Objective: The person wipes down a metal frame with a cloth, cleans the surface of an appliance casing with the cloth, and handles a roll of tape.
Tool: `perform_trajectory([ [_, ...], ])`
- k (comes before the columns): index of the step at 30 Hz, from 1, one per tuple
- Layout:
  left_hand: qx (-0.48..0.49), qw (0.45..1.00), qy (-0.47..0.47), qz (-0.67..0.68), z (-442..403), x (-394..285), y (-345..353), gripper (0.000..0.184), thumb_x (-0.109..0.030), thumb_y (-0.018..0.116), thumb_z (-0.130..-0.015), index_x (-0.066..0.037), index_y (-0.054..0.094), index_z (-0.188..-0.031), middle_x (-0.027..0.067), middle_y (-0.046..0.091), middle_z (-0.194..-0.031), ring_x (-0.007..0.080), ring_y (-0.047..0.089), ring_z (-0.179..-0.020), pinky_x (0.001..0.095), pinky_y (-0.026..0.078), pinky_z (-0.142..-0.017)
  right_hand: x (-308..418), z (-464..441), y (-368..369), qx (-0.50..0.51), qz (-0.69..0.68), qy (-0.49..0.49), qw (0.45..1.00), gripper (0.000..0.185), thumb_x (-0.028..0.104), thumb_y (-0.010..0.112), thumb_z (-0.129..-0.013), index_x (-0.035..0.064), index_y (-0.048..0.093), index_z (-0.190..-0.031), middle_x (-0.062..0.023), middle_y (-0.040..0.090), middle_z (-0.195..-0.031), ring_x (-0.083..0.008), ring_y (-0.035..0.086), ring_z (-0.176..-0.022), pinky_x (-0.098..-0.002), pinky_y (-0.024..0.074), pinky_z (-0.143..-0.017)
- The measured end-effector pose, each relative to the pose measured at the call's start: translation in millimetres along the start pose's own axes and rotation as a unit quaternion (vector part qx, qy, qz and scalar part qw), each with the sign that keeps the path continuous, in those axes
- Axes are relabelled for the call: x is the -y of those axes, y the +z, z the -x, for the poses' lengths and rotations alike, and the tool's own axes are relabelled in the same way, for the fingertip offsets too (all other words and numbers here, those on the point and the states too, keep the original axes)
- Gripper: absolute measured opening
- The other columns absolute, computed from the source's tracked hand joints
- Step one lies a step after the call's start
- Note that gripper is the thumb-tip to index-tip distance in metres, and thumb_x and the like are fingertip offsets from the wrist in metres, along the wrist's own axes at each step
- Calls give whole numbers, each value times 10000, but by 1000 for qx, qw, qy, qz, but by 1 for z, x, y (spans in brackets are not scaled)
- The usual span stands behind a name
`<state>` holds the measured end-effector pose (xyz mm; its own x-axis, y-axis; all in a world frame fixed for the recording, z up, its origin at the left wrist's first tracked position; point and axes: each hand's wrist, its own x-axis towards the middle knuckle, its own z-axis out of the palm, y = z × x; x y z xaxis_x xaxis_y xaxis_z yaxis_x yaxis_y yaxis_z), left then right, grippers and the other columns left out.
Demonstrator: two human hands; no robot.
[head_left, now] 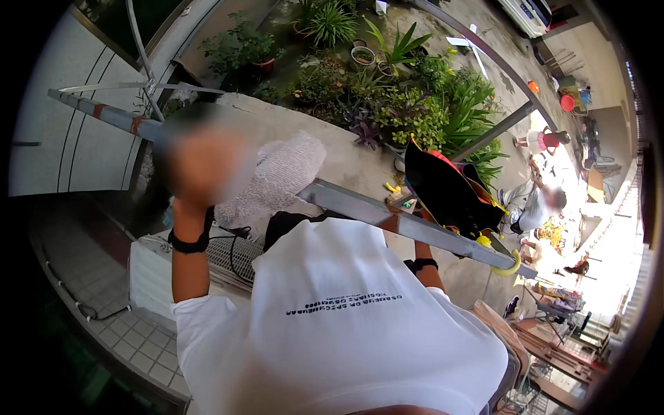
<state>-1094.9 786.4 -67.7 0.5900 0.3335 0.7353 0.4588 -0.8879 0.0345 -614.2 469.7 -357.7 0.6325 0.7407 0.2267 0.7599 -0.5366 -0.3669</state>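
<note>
My left hand [200, 162], with a black band on its wrist, is raised at the grey metal bar [349, 202] on the left. It is heavily blurred, so its fingers cannot be made out. At the bar's right part is my right hand [418, 247], also with a dark wristband. The bar hides most of it, and its fingers do not show clearly. Just beyond it, a black umbrella-like cloth thing [446, 190] with red and yellow edges rests against the bar. A yellow curved hook [513, 264] sits near the bar's end.
A pale fluffy cloth [283, 169] lies beyond the bar. Potted plants [408, 104] fill the bed ahead. A metal rack [228, 257] with a black cord stands by my left side. At the right are several people, one in white [536, 207], and a red bucket [567, 103].
</note>
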Motion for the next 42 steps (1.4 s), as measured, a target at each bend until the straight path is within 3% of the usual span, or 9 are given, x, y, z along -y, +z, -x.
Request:
perform_trajectory([
  [7, 35, 993, -112, 2, 38, 116, -55, 272, -176, 728, -738, 32, 638, -889, 156, 644, -884, 345, 626, -820, 419, 482, -763, 24, 38, 5, -74, 6, 84, 994, 388, 265, 687, -865, 16, 621, -1155, -212, 639, -1106, -397, 586, -1071, -435, 470, -945],
  [17, 151, 980, -114, 59, -14, 68, -41, 298, -211, 751, -715, 23, 633, -856, 139, 626, -792, 303, 615, -730, 390, 449, -670, 43, 71, 30, -142, -21, 138, 980, 429, 268, 702, -853, -2, 610, -1173, -223, 628, -1129, -417, 572, -1090, -452, 464, -959],
  [20, 180, 978, -77, 73, -16, 53, -30, 284, -181, 704, -704, 25, 632, -887, 150, 601, -765, 332, 605, -722, 397, 444, -681, 51, 89, 13, -100, -62, 171, 978, 581, 200, 758, -811, -11, 513, -1294, -230, 563, -1273, -394, 500, -1225, -418, 422, -1013],
  [25, 241, 952, 9, 191, -47, 26, -38, 337, -113, 687, -720, 8, 625, -1028, 140, 641, -872, 318, 627, -796, 404, 466, -723, 98, 110, -3, -207, -102, 226, 946, 806, 85, 728, -823, -14, 251, -1466, -249, 569, -1254, -424, 555, -1152, -414, 469, -970],
  [33, 151, 944, 153, 250, -20, 61, -42, 426, -98, 647, -774, -93, 651, -1200, 112, 672, -1156, 240, 654, -999, 343, 518, -841, 253, 107, -54, -391, 28, 393, 832, 567, 89, 653, -828, 14, 415, -1336, -193, 502, -1240, -368, 461, -1196, -496, 330, -1030],
  [36, 125, 937, 152, 287, -9, 77, -48, 402, -94, 652, -782, -110, 664, -1184, 121, 658, -1198, 263, 650, -1033, 364, 522, -848, 316, 97, -75, -466, -114, 205, 853, 511, 72, 649, -829, 13, 427, -1285, -183, 480, -1246, -339, 451, -1176, -481, 332, -1036],
  [37, 119, 931, 153, 309, -5, 83, -48, 388, -95, 659, -783, -110, 671, -1170, 125, 653, -1208, 272, 649, -1037, 377, 524, -844, 356, 88, -93, -449, -25, 92, 888, 524, 40, 641, -823, 19, 404, -1290, -182, 459, -1280, -326, 439, -1170, -468, 340, -1038],
  [39, 122, 927, 157, 318, -2, 90, -49, 403, -95, 655, -786, -112, 661, -1189, 128, 634, -1243, 277, 643, -1052, 386, 524, -853, 430, 68, -126, -351, 13, -150, 924, 635, 66, 682, -803, 33, 347, -1342, -190, 452, -1322, -342, 464, -1201, -472, 360, -1052],
  [42, 145, 914, 155, 346, -1, 90, -49, 455, -89, 653, -783, -111, 628, -1237, 134, 605, -1288, 293, 622, -1098, 400, 512, -892, 532, 42, -146, -148, -21, -278, 949, 835, 168, 794, -698, 119, 346, -1401, -194, 485, -1395, -393, 503, -1268, -489, 347, -1047],
])
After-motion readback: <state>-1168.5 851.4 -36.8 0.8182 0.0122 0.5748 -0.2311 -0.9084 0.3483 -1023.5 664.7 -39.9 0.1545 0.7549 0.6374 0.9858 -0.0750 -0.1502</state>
